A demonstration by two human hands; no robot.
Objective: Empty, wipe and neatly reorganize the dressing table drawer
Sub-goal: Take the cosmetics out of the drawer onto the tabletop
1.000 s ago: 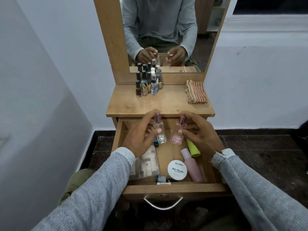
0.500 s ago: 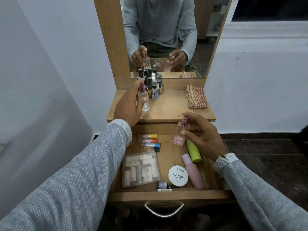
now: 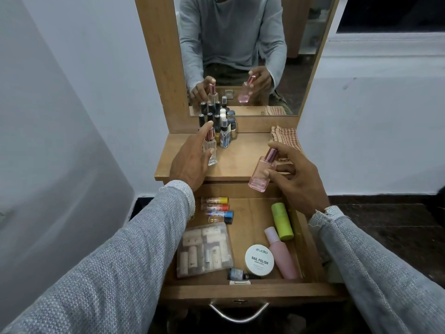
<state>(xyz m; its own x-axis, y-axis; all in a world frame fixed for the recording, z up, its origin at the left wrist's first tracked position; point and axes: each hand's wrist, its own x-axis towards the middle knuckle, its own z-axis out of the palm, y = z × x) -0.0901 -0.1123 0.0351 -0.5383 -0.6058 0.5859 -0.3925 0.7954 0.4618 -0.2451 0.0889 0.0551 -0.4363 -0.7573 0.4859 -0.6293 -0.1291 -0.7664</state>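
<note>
My left hand (image 3: 190,162) holds a clear perfume bottle (image 3: 210,150) upright on the dressing table top (image 3: 238,162), beside a cluster of nail polish bottles (image 3: 222,131). My right hand (image 3: 296,179) pinches a pink perfume bottle (image 3: 262,173) in the air above the table's front edge. Below, the open drawer (image 3: 240,292) holds several small roll-on vials (image 3: 216,209), a clear pouch of tubes (image 3: 204,249), a round nail polish wipes tub (image 3: 259,261), a pink bottle (image 3: 281,254), a green tube (image 3: 282,221) and a small dark bottle (image 3: 237,274).
A checked cloth (image 3: 286,141) lies at the back right of the table top. The mirror (image 3: 240,56) stands behind the bottles. White walls close in on both sides, and dark floor (image 3: 385,225) lies to the right of the drawer.
Both hands lifted the perfume bottles out of the drawer. My left hand carried the clear one up onto the table top; my right hand raised the pink one to the table's front edge.
</note>
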